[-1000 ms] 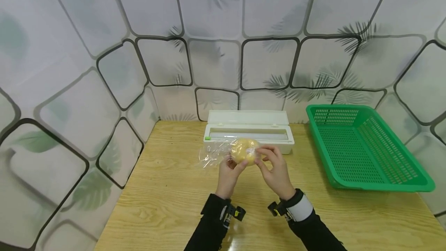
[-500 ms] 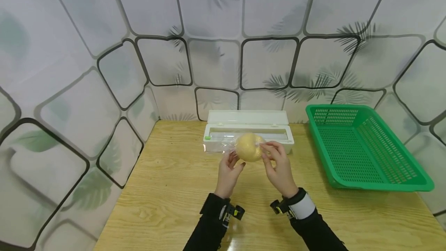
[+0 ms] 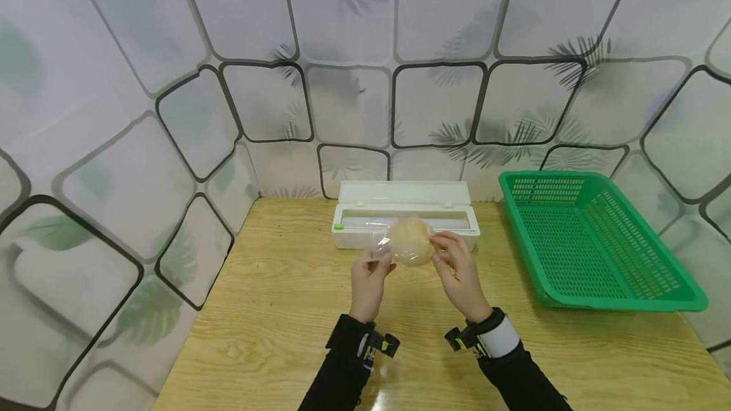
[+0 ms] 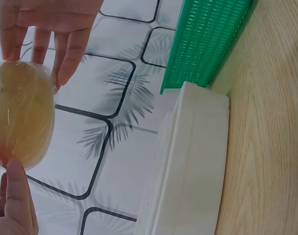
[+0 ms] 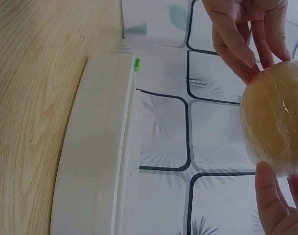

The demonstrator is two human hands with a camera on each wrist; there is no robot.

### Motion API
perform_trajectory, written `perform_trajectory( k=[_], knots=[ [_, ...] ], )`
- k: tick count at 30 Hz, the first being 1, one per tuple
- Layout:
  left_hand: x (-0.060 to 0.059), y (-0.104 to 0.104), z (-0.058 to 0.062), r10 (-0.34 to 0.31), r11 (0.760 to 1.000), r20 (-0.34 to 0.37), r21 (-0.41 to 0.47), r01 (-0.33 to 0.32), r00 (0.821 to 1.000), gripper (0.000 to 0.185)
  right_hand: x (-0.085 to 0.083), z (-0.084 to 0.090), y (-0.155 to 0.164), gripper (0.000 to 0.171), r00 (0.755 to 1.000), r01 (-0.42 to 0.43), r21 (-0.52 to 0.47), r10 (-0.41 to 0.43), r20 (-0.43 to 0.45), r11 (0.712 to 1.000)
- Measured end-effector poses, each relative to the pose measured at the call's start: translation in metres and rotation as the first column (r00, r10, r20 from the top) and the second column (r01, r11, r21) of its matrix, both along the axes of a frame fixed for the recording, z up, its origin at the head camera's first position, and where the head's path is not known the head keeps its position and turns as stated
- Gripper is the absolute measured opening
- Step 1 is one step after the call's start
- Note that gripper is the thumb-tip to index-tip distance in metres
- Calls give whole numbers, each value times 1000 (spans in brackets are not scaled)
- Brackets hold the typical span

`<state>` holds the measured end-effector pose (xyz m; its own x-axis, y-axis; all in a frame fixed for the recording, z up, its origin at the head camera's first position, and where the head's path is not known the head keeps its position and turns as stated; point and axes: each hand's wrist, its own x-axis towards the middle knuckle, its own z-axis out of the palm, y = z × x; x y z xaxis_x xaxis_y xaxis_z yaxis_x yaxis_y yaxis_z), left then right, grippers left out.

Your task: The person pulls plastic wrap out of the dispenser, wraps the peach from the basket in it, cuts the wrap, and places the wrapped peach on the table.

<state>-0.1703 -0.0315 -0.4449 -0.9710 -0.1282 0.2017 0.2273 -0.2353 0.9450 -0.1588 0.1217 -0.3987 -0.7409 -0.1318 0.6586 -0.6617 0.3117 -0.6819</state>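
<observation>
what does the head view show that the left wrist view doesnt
Only the head view shows the green basket's open inside, the whole wooden table, both black sleeves and the loose film at the left hand. Only the left wrist view shows the film's shine close up on the yellow ball. Both show the ball held above the table between both hands, the right hand included, and the white wrap dispenser.

a wrapped yellow ball [image 4: 19,115] held between fingertips [image 4: 65,73], beside a white dispenser box [image 4: 188,166] and green basket [image 4: 207,39]

I can't see the white plastic wrap dispenser's [image 3: 407,223] front middle behind the round yellow wrapped ball [image 3: 411,241]; the wrist views crop it.
</observation>
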Motion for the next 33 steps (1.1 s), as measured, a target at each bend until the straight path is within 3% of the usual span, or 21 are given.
perform_trajectory(
  k=[5,11,14,19,23,29,33],
  knots=[
    [-3,-1,1,-9,1000,20,22,9,1000,26,-3,-7,3,27,991,-122,-35,124,53,992],
    [-3,-2,2,-75,996,51,43,73,996,49,-13,-27,9,41,939,-302,-135,319,129,944],
    [-3,-1,2,-138,989,72,55,135,988,60,-14,-34,10,48,924,-340,-151,360,127,928],
    [-1,-1,3,-266,963,97,57,262,959,82,-12,-36,9,55,912,-348,-107,362,191,931],
    [0,-1,3,-355,934,104,74,349,929,89,-12,-36,9,54,885,-372,-89,382,264,924],
    [0,-1,2,-378,924,111,105,368,919,77,-12,-37,8,62,865,-357,-41,347,363,933],
    [0,-1,2,-375,923,92,132,362,922,74,-6,-23,4,65,859,-356,-3,328,393,935]
  ],
)
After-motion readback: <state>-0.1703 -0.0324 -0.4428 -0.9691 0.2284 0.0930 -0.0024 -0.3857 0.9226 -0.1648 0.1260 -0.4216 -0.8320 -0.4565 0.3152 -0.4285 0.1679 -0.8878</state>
